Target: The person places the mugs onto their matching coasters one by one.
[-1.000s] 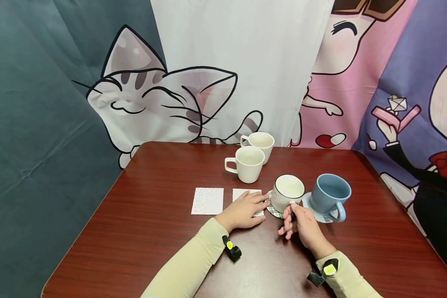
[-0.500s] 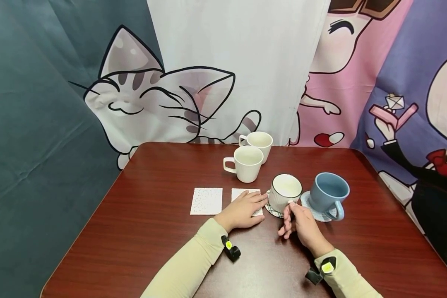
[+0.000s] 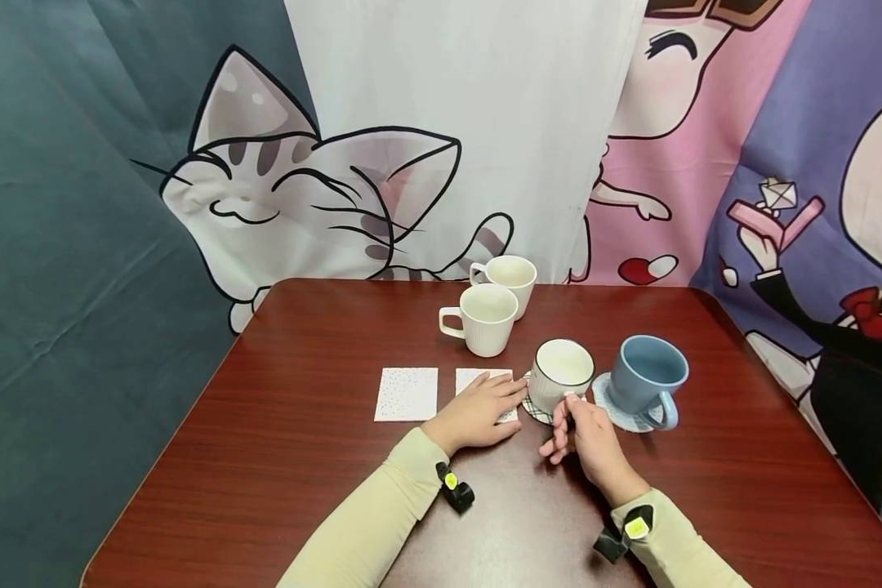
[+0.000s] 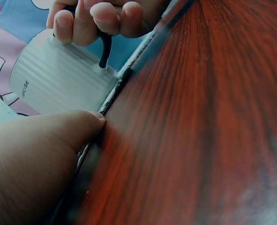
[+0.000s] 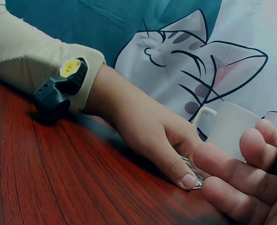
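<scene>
A white ribbed mug with a dark rim stands on a round plaid coaster. My right hand is at its near side, thumb and forefinger pinching the handle, while the other fingers curl loosely below. In the left wrist view the dark handle shows beneath the right fingers. My left hand lies flat with its fingers spread over a white speckled square coaster, covering much of it. Its fingertips reach the edge of the plaid coaster; whether they touch it I cannot tell.
To the right, a blue mug stands on a pale round coaster. Two white mugs, a nearer one and a farther one, stand at the back. Another speckled square coaster lies left. A printed cloth hangs behind the table.
The head view has shifted slightly. My right wrist has moved a little to the left, fingers still at the mug's handle. My left hand and the other mugs stay put.
</scene>
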`<state>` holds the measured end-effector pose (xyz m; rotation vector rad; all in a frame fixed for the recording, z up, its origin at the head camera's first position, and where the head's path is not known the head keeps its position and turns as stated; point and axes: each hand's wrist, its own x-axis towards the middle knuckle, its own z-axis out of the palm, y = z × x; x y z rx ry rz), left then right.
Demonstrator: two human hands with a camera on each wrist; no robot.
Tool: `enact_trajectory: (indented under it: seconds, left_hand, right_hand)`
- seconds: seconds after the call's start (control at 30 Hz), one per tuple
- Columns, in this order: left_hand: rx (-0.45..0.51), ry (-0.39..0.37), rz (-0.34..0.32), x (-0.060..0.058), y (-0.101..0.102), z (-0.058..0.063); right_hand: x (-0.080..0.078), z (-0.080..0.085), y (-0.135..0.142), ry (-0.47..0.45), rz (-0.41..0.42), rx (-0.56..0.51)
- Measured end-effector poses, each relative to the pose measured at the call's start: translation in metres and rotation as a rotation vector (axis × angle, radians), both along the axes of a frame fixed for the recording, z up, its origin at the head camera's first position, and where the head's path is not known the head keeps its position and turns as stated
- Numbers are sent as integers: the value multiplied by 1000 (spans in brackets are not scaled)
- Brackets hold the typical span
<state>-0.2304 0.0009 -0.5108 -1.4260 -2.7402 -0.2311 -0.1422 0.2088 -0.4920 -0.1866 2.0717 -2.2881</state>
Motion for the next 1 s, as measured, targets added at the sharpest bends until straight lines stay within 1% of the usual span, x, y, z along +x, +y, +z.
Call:
enact_trajectory:
  seconds: [0.23,0.57,1.0]
  left_hand:
    - [-22,0,8,0,-1,3]
    - [-18,8,8,0,1,0]
    - [-29,12,8,1,0,1]
  right_hand:
    - [-1,0,-4,-13,-39,-13]
    - [1,3,-7,-59,-92,-8]
    - [2,3,-4,-39,-44,3]
